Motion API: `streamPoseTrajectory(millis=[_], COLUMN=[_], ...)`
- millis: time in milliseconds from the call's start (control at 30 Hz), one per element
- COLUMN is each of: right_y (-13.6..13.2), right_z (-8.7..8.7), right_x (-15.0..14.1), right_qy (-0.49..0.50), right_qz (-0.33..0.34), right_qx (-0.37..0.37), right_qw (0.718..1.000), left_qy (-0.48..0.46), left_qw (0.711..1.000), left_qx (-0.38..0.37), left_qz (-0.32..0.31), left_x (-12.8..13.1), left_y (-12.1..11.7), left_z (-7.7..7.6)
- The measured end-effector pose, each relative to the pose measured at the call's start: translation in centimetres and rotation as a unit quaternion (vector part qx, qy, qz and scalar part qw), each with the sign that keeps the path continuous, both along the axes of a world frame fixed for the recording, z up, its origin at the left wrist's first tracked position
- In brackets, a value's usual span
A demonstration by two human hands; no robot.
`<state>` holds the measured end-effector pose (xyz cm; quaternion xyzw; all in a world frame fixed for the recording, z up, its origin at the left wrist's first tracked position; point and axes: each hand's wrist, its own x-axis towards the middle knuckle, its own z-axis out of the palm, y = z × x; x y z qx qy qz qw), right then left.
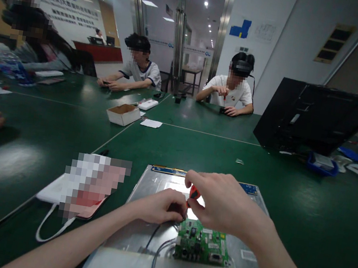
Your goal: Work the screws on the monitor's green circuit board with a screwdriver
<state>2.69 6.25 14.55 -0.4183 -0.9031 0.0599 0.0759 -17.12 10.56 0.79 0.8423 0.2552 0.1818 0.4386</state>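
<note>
— How does the right hand (222, 201) stand?
— Curled closed round a red screwdriver (194, 193), over the upper-left corner of the board (204, 242).
— And the left hand (164, 205)?
— Thumb and fingers drawn nearly together by that same corner, just beside the screwdriver; I can't tell whether they grip anything.
— Where's the board?
— On a metal panel (147, 189), on the near side of both hands, with cables (155, 258) at its left.
— Beyond that?
— The green table (190, 147): a box (125, 117) to the left, a monitor (312, 117) to the right, two people (237, 91) seated across.
</note>
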Motion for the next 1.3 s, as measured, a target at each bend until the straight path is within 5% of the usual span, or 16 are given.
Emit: streamPoseTrajectory(millis=[1300], right_y=[0.55], right_z=[-0.49], right_x=[-0.38], right_qy=[-0.013], right_qz=[-0.033], right_qx=[0.035], right_qw=[0.999], left_qy=[0.016], left_qw=[1.000], left_qx=[-0.012], left_qz=[-0.018], left_x=[0.06], left_y=[0.18], left_z=[0.41])
